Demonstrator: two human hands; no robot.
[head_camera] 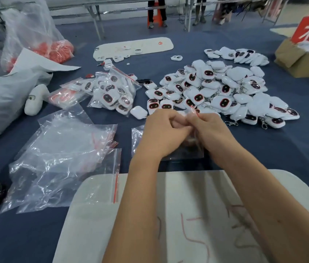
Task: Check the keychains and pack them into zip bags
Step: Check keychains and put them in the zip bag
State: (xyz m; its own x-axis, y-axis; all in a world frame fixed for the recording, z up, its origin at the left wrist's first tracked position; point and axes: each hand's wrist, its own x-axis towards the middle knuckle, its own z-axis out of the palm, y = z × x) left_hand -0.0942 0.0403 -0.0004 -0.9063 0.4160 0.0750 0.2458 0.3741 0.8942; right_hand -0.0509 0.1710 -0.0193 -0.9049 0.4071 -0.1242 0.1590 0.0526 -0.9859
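Keychains (pixel 218 92), glossy white rounded shells with dark faces, heap loose in the upper right on the cloth-covered bench (pixel 292 149), within my reach. Crinkly empty zip bags (pixel 60 160) wait lower left. At centre, my left hand (pixel 163 133) and right hand (pixel 209 130) pinch one clear bag's (pixel 184 150) red-lined mouth, fingers curled together.

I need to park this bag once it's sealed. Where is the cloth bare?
Bare blue cloth lies right of the right hand, below the loose keychain pile. Crowded: empty zip bags on the left, packed bags beyond them. The white mat nearest is mostly bare.
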